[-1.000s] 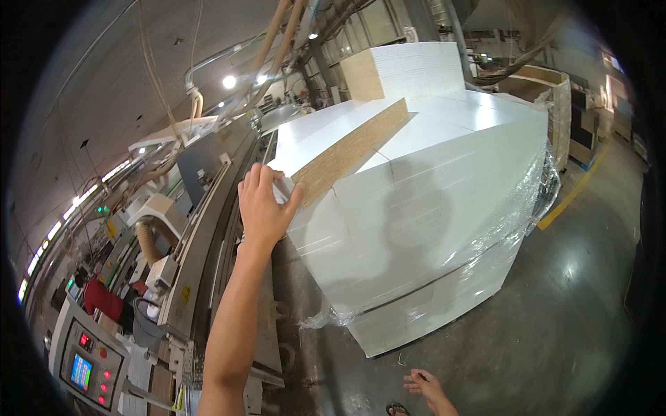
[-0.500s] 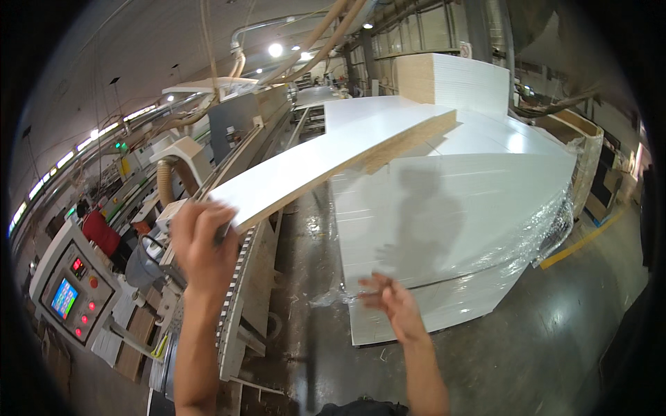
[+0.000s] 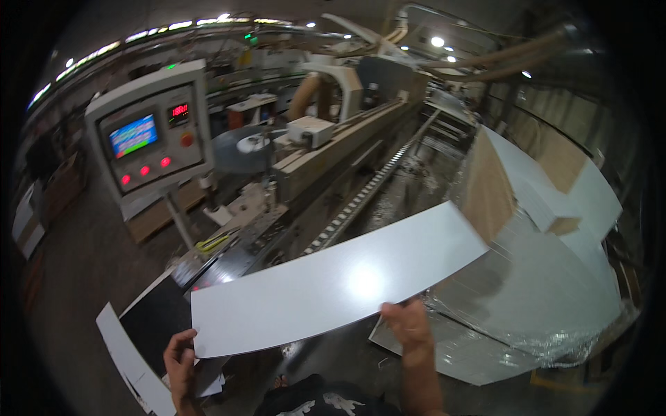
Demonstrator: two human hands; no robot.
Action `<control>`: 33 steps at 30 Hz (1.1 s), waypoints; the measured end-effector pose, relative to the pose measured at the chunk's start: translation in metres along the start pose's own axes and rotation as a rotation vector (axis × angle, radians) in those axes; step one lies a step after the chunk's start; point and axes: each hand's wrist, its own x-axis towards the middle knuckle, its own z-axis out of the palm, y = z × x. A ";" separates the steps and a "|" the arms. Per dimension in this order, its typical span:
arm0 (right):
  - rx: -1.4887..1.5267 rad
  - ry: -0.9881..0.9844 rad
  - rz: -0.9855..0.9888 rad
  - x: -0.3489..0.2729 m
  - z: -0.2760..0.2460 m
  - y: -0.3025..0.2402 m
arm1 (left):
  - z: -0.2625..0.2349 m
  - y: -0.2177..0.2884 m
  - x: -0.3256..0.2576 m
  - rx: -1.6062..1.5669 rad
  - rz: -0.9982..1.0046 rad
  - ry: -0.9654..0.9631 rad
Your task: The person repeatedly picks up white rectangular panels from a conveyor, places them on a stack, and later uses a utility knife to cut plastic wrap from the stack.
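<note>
A long white board (image 3: 298,298) is held across the front of me, its glossy face tilted up and catching a bright lamp reflection. My left hand (image 3: 182,360) grips its left end near the lower corner, fingers closed on the edge. Farther along, my right hand (image 3: 408,322) pinches the near long edge, with the thumb on top and the other fingers partly hidden beneath. The board's far side overlaps the view of a machine with a roller track (image 3: 368,194). To the right, a large stack of white boards (image 3: 555,291) stands partly wrapped in clear film.
A control box (image 3: 149,132) with a lit screen and red buttons rises on a post at the left. A reel of edge strip (image 3: 243,149) sits behind it. Narrow white pieces (image 3: 132,360) lie at lower left. Loose boards (image 3: 534,191) top the stack.
The board has come off the stack and now lies across my front. My right hand, empty before, has closed on its near edge. The view has swung left toward the machine and control box.
</note>
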 end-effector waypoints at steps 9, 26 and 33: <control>0.040 -0.195 0.764 0.047 0.122 0.282 | -0.133 -0.132 -0.107 -0.155 -0.338 0.561; -0.719 -0.271 0.455 0.140 0.206 0.417 | -0.168 -0.184 -0.012 0.066 -0.219 0.559; -1.276 -0.394 0.070 0.152 0.195 0.436 | -0.176 -0.207 -0.006 0.372 -0.267 0.595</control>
